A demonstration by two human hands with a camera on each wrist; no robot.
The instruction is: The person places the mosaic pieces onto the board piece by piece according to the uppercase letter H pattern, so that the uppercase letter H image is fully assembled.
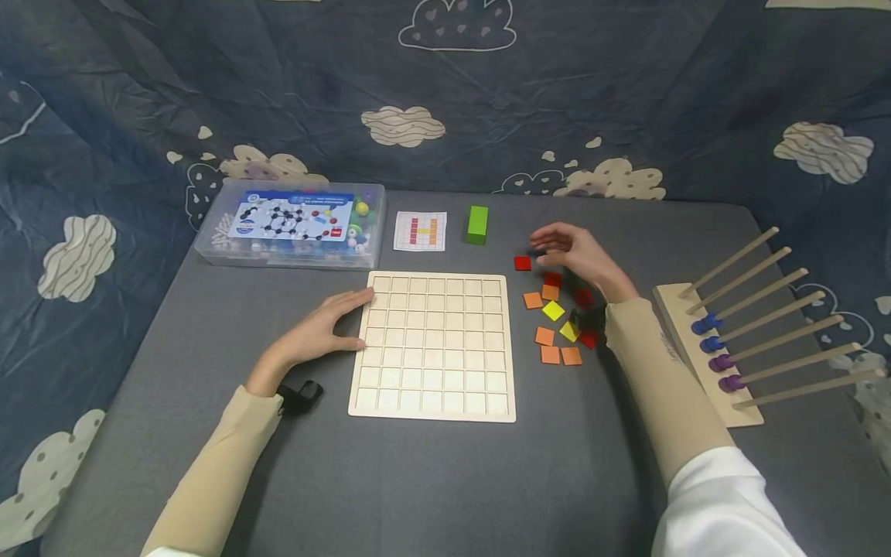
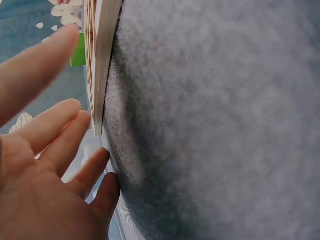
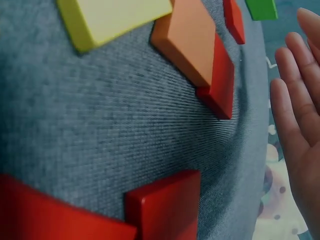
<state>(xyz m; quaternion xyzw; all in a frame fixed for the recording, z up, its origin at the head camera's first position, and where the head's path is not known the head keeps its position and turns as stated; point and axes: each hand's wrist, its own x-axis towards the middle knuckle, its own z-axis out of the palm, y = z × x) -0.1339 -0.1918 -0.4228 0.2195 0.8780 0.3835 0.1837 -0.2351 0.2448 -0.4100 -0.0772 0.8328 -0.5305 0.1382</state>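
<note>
A square wooden grid board lies flat at the middle of the grey table. My left hand is at its left edge, fingers extended and thumb apart; fingertips reach the rim in the head view. To the right of the board, red, orange and yellow square tiles lie loosely scattered. Over the far end of these tiles hovers my right hand, fingers lightly bent with nothing between them. In the right wrist view, that hand stands off from an orange tile that overlaps a red tile.
Behind the board lie a clear plastic box, a pattern card showing coloured squares, and a green block. On the right stands a wooden peg rack with slanting rods and several blue and purple beads. A dark cloud-print cloth hangs behind.
</note>
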